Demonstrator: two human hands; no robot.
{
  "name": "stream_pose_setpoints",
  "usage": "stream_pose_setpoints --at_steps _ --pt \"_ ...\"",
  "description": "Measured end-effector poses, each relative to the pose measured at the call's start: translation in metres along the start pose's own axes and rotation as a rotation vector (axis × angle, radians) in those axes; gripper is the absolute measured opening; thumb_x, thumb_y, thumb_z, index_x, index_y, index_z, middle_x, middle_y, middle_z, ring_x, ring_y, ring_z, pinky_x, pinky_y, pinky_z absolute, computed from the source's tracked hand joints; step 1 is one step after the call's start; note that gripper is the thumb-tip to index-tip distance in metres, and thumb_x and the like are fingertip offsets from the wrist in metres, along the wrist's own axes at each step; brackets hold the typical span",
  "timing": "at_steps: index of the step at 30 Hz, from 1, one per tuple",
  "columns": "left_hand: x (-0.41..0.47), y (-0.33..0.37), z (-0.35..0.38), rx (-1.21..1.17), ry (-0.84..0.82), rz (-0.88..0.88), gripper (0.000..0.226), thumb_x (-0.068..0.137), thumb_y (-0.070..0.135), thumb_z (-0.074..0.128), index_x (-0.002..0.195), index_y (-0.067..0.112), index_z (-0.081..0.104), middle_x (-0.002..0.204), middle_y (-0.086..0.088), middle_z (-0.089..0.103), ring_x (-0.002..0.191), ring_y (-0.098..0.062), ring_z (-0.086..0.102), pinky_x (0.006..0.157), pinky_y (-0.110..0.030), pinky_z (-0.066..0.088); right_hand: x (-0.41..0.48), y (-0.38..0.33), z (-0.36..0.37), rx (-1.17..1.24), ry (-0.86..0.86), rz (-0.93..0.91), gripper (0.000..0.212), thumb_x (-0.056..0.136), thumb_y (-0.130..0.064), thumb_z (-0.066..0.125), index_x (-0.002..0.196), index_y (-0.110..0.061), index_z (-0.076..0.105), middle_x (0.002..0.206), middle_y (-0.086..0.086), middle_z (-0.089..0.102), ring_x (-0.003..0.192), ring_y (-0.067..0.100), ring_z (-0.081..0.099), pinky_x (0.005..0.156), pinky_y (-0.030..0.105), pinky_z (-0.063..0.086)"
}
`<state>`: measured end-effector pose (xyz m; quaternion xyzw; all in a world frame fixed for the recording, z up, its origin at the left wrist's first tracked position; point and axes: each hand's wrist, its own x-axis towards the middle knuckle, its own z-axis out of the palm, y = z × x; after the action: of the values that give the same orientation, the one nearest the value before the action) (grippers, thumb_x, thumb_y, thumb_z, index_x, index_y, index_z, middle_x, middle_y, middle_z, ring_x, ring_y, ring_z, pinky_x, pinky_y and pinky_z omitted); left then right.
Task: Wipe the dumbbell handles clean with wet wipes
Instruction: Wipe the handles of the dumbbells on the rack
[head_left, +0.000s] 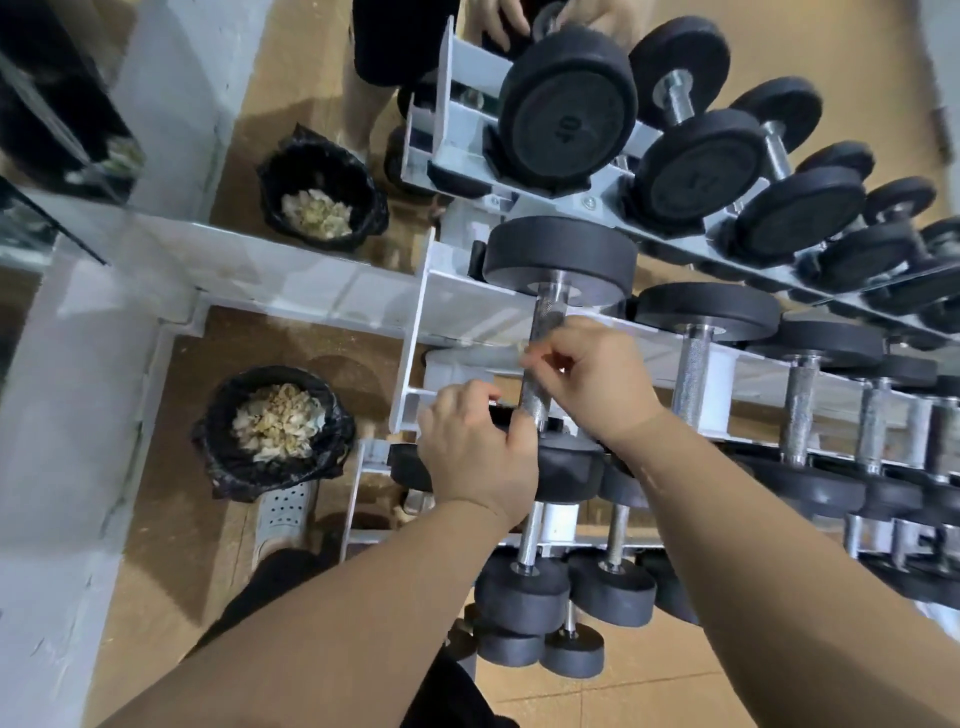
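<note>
Forearms (363, 623) reach to the black-headed dumbbell with knurled steel handle (545, 332) at the white metal rack's (415, 353) left end, with open brown floor (291, 353) further left. Left hand (475, 452) grips its near head; right hand (597, 379) pinches a small pale wipe (525, 353) against the handle.

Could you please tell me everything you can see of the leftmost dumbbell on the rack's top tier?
The dumbbell lies in the end slot of the white rack, in front of the mirror. It has two round black heads, rubber by the look, joined by a knurled silver metal handle. The far head is uncovered; the left hand grips the near head's rim. The right hand pinches a pale wet wipe against the handle's middle.
</note>
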<state>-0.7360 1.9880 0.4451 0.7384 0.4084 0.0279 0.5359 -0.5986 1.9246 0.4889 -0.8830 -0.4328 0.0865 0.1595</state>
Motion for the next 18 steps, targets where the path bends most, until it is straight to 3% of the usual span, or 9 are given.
stream_pose_setpoints --at_steps 4,8,11,14,16,18 --pt "0.002 0.004 -0.012 -0.017 -0.131 -0.034 0.055 0.081 0.060 0.040 0.120 0.025 0.058 0.128 0.000 0.049 0.118 -0.024 0.040 0.102 -0.036 0.029 -0.008 -0.004 -0.005 -0.072 -0.174 -0.062 0.009 0.089 -0.023 0.070 0.083 -0.016 0.070 0.077 0.000 0.062 0.068 0.021 0.059 0.060 0.038 0.051" --pt "-0.005 -0.018 -0.026 -0.366 -0.170 -0.185 0.049 0.080 0.057 0.067 0.119 0.030 0.057 0.122 0.007 0.048 0.116 -0.018 0.051 0.102 -0.037 0.046 0.014 -0.008 0.000 -0.218 -0.009 0.010 0.012 0.092 -0.023 0.066 0.095 -0.013 0.072 0.085 0.007 0.066 0.077 0.031 0.063 0.067 0.038 0.052" --pt "-0.014 -0.029 -0.032 -0.478 -0.244 -0.302 0.081 0.057 0.070 0.070 0.128 0.033 0.056 0.124 0.010 0.060 0.112 -0.017 0.062 0.093 -0.046 0.058 0.013 -0.011 0.001 -0.150 0.061 0.091 0.012 0.091 -0.018 0.070 0.102 -0.015 0.075 0.088 0.007 0.067 0.078 0.027 0.064 0.069 0.028 0.047" --pt "-0.015 -0.031 -0.036 -0.474 -0.278 -0.350 0.106 0.052 0.074 0.075 0.144 0.026 0.051 0.130 0.006 0.064 0.117 -0.017 0.062 0.097 -0.044 0.056 -0.008 -0.013 -0.004 -0.016 -0.089 0.068 0.011 0.088 -0.012 0.074 0.098 -0.016 0.078 0.094 0.002 0.074 0.085 0.018 0.070 0.079 0.025 0.052" --pt "-0.015 -0.029 -0.039 -0.445 -0.279 -0.343 0.099 0.060 0.067 0.082 0.144 0.023 0.052 0.133 0.004 0.063 0.120 -0.018 0.061 0.100 -0.043 0.055 -0.018 -0.013 -0.011 0.014 -0.255 0.058 0.011 0.088 -0.013 0.075 0.097 -0.016 0.079 0.097 -0.001 0.076 0.087 0.011 0.070 0.081 0.018 0.052" --pt "-0.014 -0.027 -0.038 -0.419 -0.283 -0.333 0.091 0.067 0.059 0.086 0.142 0.021 0.051 0.134 0.004 0.060 0.122 -0.018 0.058 0.104 -0.042 0.051 -0.014 -0.011 -0.016 -0.019 -0.295 0.031 0.011 0.087 -0.013 0.075 0.096 -0.017 0.079 0.093 -0.002 0.076 0.083 0.012 0.070 0.077 0.021 0.052"
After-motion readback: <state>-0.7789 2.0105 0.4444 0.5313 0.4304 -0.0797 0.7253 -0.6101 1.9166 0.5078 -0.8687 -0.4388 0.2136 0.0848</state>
